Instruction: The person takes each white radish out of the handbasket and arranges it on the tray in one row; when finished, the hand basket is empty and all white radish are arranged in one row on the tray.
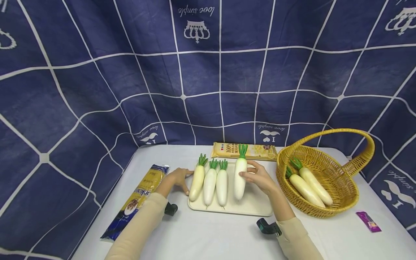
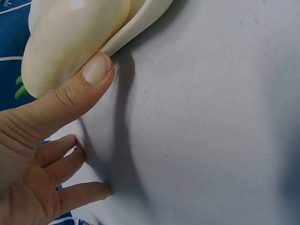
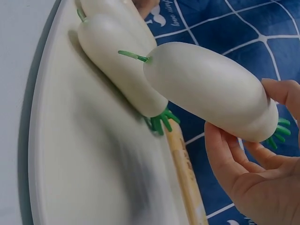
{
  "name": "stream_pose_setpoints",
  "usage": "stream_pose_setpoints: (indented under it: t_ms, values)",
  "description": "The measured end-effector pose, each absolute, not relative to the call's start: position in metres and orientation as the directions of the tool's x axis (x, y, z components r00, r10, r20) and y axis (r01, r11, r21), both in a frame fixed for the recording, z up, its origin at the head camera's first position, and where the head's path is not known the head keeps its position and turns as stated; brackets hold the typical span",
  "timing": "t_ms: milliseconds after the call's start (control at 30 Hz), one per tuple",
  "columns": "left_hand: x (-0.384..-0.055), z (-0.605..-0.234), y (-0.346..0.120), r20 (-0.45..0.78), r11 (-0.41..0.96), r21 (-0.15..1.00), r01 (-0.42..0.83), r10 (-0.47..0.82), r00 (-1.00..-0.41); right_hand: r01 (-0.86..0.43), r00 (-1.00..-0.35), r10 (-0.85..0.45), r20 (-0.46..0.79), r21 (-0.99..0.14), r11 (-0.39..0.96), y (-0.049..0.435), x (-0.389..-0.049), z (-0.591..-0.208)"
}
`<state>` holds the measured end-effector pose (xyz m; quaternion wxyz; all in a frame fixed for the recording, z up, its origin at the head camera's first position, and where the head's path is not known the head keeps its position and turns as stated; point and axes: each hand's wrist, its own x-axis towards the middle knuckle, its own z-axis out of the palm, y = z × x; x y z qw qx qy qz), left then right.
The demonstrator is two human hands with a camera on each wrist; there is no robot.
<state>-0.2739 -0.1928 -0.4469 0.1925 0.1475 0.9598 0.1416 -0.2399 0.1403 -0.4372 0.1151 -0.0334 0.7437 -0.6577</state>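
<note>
In the head view my right hand point(image 1: 262, 178) grips a white radish point(image 1: 240, 180) with green leaf stubs, between thumb and fingers. The right wrist view shows this radish point(image 3: 211, 89) raised over the cream tray point(image 3: 93, 164), apart from its surface. Three more white radishes lie side by side on the tray's left part, the leftmost radish point(image 1: 196, 184) slightly yellower. Beside that one is my left hand point(image 1: 177, 178), fingers spread. In the left wrist view its thumb point(image 2: 70, 91) touches the tray rim point(image 2: 140, 21) near a radish point(image 2: 75, 42), while the other fingers hold nothing.
A yellow wicker basket point(image 1: 349, 187) with a tall handle stands at the right, holding two radishes point(image 1: 313, 186). Behind the tray lies a yellow noodle packet point(image 1: 260, 153). A blue-and-gold packet point(image 1: 136, 198) lies left, a small purple packet point(image 1: 368, 221) far right.
</note>
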Motion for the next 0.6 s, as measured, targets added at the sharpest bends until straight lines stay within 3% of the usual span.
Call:
stream_pose_setpoints:
  t_ms: [367,600]
  values:
    - [-0.275,-0.447,-0.193,-0.329,0.92,0.311,0.239,0.34,-0.881,0.145,-0.955,-0.249,-0.162,-0.986,0.084,0.126,-0.258,-0.457]
    - [-0.274,-0.446,-0.193,-0.337,0.92,0.316,0.23,0.336,-0.88,0.21,-0.949,-0.214,-0.231,-0.971,0.115,0.119,-0.264,-0.471]
